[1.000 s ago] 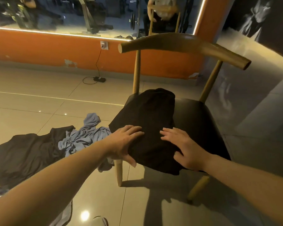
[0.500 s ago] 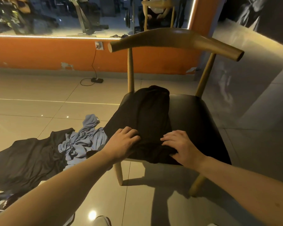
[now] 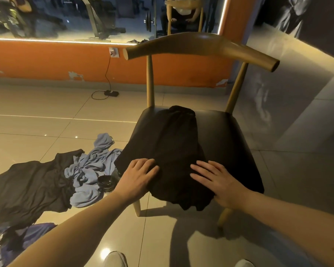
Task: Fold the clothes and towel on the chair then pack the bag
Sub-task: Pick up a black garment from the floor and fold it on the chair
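The left hand [image 3: 138, 176] and the right hand [image 3: 218, 180] both lay flat, fingers straight and slightly spread, pressing on the near end of the folded black cloth garment [image 3: 172, 143]. Neither hand gripped anything. From that flat press, they seemed to be smoothing and setting a fold rather than lifting.

The garment lay lengthwise on the black padded seat of the wooden chair [image 3: 231, 139]. Its far end was bunched near the back posts, its near end drooped over the seat's front edge between the wrists, and its left corner stuck out past the seat's left edge. That overhang looked liable to slide off if the press were let go carelessly.

Right of the garment the seat was bare, giving room to shift the bundle sideways. The curved wooden backrest [image 3: 200, 45] closed off the far side.

On the tiled floor [image 3: 46, 112] left of the chair, a crumpled light blue towel [image 3: 91, 170] touched a rumpled black cloth [image 3: 27, 189], both unfolded. A small dark round object [image 3: 106, 183] sat just beside the towel. A purplish fabric heap [image 3: 33, 234] at the lower left, possibly the bag, was too dim to tell.
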{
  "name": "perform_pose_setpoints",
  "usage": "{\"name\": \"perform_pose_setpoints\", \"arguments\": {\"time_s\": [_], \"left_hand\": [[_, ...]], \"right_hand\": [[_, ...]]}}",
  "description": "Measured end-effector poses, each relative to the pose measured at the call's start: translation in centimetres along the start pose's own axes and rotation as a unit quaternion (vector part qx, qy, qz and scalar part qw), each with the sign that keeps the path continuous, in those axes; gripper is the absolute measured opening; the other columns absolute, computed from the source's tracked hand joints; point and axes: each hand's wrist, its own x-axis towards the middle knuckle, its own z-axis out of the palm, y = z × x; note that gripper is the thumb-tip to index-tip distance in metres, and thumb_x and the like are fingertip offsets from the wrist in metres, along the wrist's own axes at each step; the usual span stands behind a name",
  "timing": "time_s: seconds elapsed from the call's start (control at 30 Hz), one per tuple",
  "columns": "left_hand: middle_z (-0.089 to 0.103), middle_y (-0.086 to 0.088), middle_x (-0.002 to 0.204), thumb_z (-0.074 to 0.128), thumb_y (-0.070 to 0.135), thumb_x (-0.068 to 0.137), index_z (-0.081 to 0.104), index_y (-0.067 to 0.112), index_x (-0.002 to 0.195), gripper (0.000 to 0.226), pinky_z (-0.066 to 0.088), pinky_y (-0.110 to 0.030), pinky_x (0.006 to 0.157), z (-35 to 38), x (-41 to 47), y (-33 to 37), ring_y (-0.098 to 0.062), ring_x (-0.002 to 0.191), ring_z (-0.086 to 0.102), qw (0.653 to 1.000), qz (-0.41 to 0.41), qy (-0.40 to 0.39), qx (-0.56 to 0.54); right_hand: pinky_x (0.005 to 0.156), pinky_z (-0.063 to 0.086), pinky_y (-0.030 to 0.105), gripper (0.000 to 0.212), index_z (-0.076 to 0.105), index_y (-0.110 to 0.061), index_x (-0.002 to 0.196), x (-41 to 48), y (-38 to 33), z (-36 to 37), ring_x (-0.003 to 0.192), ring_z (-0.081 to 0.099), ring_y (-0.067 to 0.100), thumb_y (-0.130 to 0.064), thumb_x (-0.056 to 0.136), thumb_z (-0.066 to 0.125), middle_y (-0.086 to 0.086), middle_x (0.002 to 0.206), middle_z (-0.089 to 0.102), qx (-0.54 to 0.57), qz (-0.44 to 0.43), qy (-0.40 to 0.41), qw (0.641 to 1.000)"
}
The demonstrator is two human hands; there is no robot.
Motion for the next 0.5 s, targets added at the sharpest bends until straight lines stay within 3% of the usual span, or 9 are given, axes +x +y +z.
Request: {"name": "perform_pose_setpoints", "arguments": {"time_s": [0.13, 0.27, 0.37, 0.43, 0.5], "left_hand": [[0.059, -0.008, 0.134, 0.096, 0.032, 0.064, 0.057, 0.023, 0.132, 0.078, 0.053, -0.046, 0.098, -0.8, -0.2, -0.2, -0.032, 0.121, 0.058, 0.999, 0.017, 0.027, -0.041], [0.065, -0.005, 0.123, 0.095, 0.019, 0.066, 0.068, 0.024, 0.119, 0.060, 0.056, -0.038, 0.086, -1.4, -0.3, 0.2, -0.027, 0.110, 0.062, 0.996, 0.025, 0.057, -0.063], [0.066, 0.000, 0.119, 0.085, 0.014, 0.079, 0.073, 0.023, 0.117, 0.040, 0.055, -0.032, 0.084, -2.8, -0.1, 0.7, -0.023, 0.109, 0.061, 0.992, 0.012, 0.050, -0.118], [0.062, 0.004, 0.126, 0.074, 0.016, 0.091, 0.069, 0.024, 0.124, 0.034, 0.051, -0.031, 0.097, -4.3, 0.0, 1.1, -0.016, 0.117, 0.055, 0.981, -0.032, 0.016, -0.192], [0.062, 0.006, 0.119, 0.067, 0.010, 0.092, 0.065, 0.025, 0.123, 0.034, 0.050, -0.030, 0.099, -6.4, 0.6, 1.0, -0.011, 0.112, 0.057, 0.946, -0.107, -0.041, -0.303]], "right_hand": [[0.126, 0.012, 0.038, 0.041, 0.065, -0.021, 0.132, 0.6, -0.6, 0.0, 0.153, 0.022, 0.014, -0.019, 0.091, 0.057, -0.002, 0.154, 0.047, 0.091, 0.007, 0.108, 0.990], [0.123, 0.021, 0.034, 0.030, 0.072, -0.020, 0.121, 0.2, -1.4, -0.5, 0.144, 0.036, -0.001, -0.015, 0.091, 0.071, -0.008, 0.139, 0.061, 0.176, 0.039, 0.133, 0.975], [0.116, 0.026, 0.016, 0.033, 0.070, -0.023, 0.124, 0.2, -2.0, -3.1, 0.130, 0.039, -0.016, -0.014, 0.093, 0.069, -0.012, 0.130, 0.065, 0.278, 0.130, 0.110, 0.945], [0.102, 0.046, 0.019, 0.026, 0.073, -0.026, 0.114, 0.8, -1.9, -5.9, 0.112, 0.056, -0.006, -0.013, 0.092, 0.069, -0.013, 0.111, 0.070, 0.358, 0.193, 0.054, 0.912], [0.090, 0.056, 0.032, 0.015, 0.074, -0.021, 0.102, 2.0, -0.9, -8.6, 0.093, 0.067, 0.004, -0.011, 0.091, 0.071, -0.007, 0.094, 0.073, 0.430, 0.216, 0.043, 0.875]]}}
